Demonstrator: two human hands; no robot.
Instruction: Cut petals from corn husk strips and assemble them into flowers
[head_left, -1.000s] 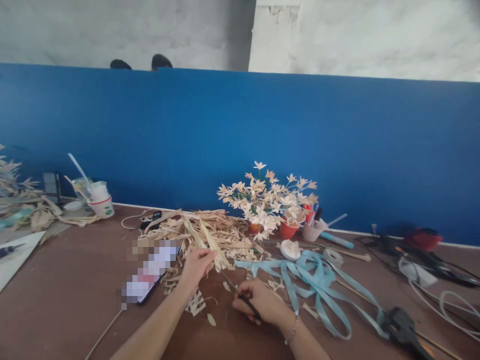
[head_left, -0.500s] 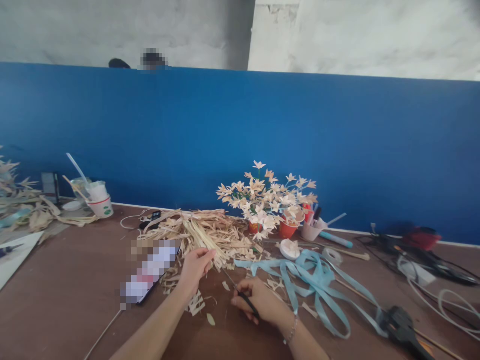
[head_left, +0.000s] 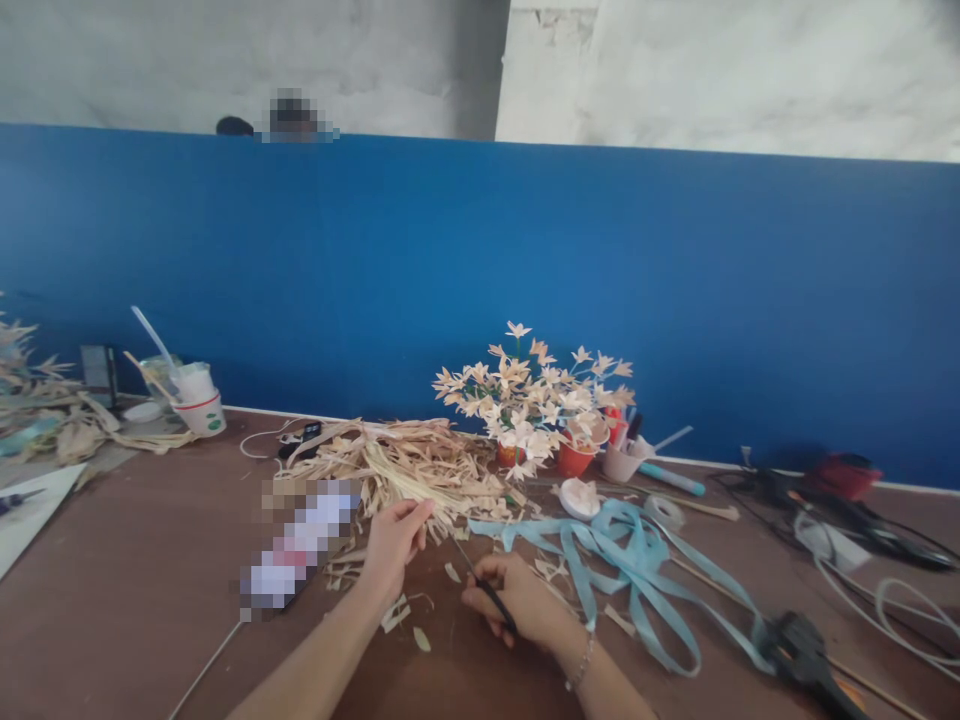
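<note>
A heap of pale dried strips (head_left: 442, 455) lies near the blue partition. My left hand (head_left: 397, 540) is closed in a pinch at the front edge of the heap; what it holds between the fingertips is too small to make out. My right hand (head_left: 510, 600) grips black-handled scissors (head_left: 491, 603), their thin blades pointing up and left toward my left fingertips. Small cut scraps (head_left: 421, 639) lie on the brown table below and between the hands. Behind them stands a bunch of cream flowers (head_left: 517, 390) in a red pot.
A phone (head_left: 300, 550) with a cable lies left. Light blue ribbon (head_left: 637, 560) and a black glue gun (head_left: 802, 660) are right. Behind are a red cup (head_left: 576, 458), a pen cup (head_left: 622, 460) and cables. A white cup (head_left: 201, 412) stands back left. Heads show above the partition (head_left: 375, 270).
My left hand has shifted slightly right and down, nearer the scissor tips. My right hand has barely moved. A head behind the partition has moved a little left.
</note>
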